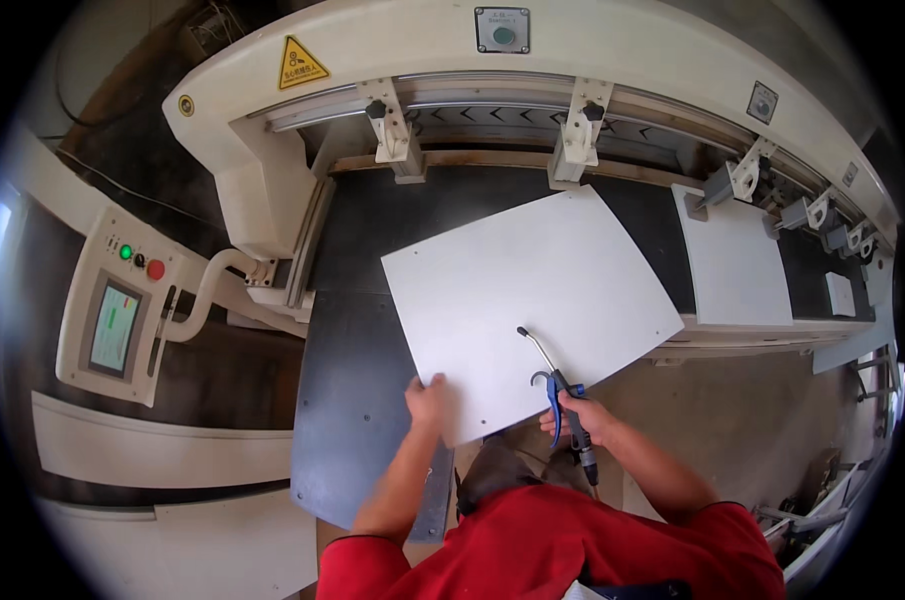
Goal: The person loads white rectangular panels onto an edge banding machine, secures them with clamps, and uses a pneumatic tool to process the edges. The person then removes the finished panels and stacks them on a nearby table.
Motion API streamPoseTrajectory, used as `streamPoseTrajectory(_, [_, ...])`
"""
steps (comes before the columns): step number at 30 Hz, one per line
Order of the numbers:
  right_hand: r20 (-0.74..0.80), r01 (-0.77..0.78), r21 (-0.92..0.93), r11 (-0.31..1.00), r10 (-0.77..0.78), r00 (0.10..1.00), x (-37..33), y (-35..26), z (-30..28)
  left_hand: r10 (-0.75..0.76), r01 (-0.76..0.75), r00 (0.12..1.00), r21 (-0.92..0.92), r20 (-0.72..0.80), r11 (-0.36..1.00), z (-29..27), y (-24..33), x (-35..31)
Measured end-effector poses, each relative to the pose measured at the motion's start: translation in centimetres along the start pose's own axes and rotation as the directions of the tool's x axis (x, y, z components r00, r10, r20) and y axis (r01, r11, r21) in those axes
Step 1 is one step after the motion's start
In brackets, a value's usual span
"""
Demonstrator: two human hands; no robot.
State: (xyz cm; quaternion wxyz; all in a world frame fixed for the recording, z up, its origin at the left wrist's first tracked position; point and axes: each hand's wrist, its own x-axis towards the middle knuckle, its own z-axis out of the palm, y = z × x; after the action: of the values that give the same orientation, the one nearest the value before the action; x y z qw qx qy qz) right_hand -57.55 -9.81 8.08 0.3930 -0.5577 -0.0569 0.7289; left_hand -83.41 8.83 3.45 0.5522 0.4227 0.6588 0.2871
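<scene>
— Panel [497, 285]?
— White, flat, four-sided; small dark holes near corners. Lies askew over the dark bed [347, 370], near edge overhanging.
— Grip?
— Left hand [426, 402] clamped on the panel's left edge. Right hand [590, 418] wrapped round the air gun [563, 385]: black handle, blue trigger, bent metal nozzle above the panel.
— Labels?
— Yellow triangular sticker [303, 65] on the cream beam [402, 45], pictogram over small print. Lit screen [114, 328], left.

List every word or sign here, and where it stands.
Yellow triangle on the beam: hazard symbol; print not quoted.
Plate around the beam's green button: blurred print.
Two plates further right: too small.
Round yellow sticker: too small.
Screen on the control panel: too blurred.
</scene>
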Motion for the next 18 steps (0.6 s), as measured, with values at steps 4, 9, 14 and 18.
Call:
streamPoseTrajectory(4, [0.061,0.013,0.177,0.984,-0.024,0.998,-0.6,-0.1,-0.4,0.343,-0.295,0.929,0.833,0.137,0.468,-5.2,7.4,10.4])
streamPoseTrajectory(9, [-0.327,0.232,0.125,0.965,-0.181,0.927,-1.2,-1.5,-1.8,0.069,-0.811,0.578,0.582,0.813,-0.056,1.1,8.9,7.4])
streamPoseTrajectory(14, [-0.435,0.313,0.083,0.946,-0.248,0.865,-3.2,-2.5,-1.5,-0.031,-0.846,0.491,0.468,0.871,-0.254,5.1,11.9,8.3])
streamPoseTrajectory(18, [-0.457,0.251,0.195,0.948,-0.139,0.879,-4.2,-1.3,-1.5,-0.069,-0.847,0.492,0.459,0.868,-0.268,6.5,14.4,10.7])
